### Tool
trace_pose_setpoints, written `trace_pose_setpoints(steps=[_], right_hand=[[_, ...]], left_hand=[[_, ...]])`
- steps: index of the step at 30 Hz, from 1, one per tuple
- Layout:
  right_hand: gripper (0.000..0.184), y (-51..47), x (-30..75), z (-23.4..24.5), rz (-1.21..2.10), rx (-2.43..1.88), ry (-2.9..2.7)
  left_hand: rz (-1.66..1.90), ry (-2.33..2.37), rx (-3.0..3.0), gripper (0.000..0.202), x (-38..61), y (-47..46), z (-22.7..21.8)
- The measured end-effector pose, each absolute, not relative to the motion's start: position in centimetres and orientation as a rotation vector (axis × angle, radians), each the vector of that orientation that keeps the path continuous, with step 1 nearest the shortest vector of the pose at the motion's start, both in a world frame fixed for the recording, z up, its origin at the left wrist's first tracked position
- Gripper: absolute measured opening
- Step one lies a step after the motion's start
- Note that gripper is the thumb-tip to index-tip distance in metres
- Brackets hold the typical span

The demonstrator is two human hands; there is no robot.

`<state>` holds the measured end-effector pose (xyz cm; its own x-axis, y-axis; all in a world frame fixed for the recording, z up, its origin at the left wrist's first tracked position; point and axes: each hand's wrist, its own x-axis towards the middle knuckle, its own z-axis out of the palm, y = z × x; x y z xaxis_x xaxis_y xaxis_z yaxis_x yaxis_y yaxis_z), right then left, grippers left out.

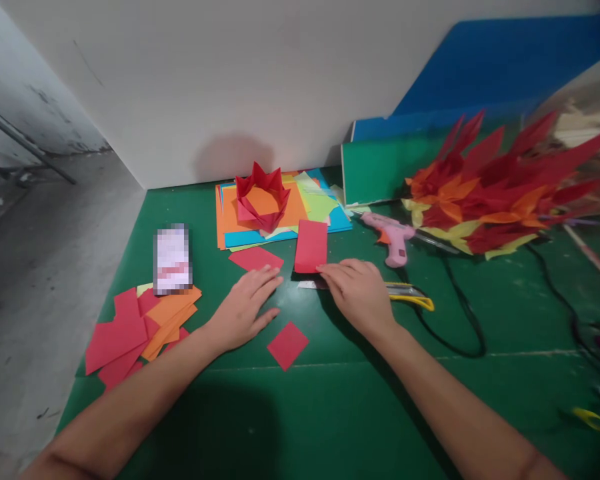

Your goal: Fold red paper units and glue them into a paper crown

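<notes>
My left hand (pixel 245 308) lies flat on the green table (pixel 330 400), fingers stretched out, its tips touching a red paper piece (pixel 255 257). My right hand (pixel 357 291) rests palm down with fingers curled, the tips on the near edge of a folded red paper rectangle (pixel 311 245). A small red paper square (pixel 287 344) lies between my wrists. Under my right hand a yellow utility knife (pixel 410 295) sticks out to the right.
A red folded paper crown (pixel 263 197) sits on a stack of coloured sheets (pixel 285 213). Red and orange paper pieces (pixel 140 330) lie at the left beside a phone (pixel 172 259). A pink glue gun (pixel 393 237) with black cord and a red-orange paper flower (pixel 490 187) lie right.
</notes>
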<state>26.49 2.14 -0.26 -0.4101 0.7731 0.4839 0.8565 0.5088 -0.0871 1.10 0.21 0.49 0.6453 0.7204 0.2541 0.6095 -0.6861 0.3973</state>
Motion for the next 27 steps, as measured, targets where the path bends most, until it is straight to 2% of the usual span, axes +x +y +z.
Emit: trace_pose_setpoints(steps=[9,16,22,27], right_hand=[[0.022,1.9,26.3,0.1,0.071,-1.293,-2.181],[0.027,0.1,25.1,1.4,0.069,-1.081,-2.233],[0.025,-0.4,23.4,0.6,0.286,-0.873,-2.267],[0.01,-0.3,22.4,0.9,0.566,-1.062,-1.905]], left_hand=[[0.765,1.006,2.175,0.045,0.6,0.1,0.3],[0.871,0.998,1.949,0.061,0.8,0.3,-0.1],[1.047,1.0,2.16,0.024,0.9,0.4,0.3],[1.13,1.094,2.03,0.009,1.6,0.2,0.8]])
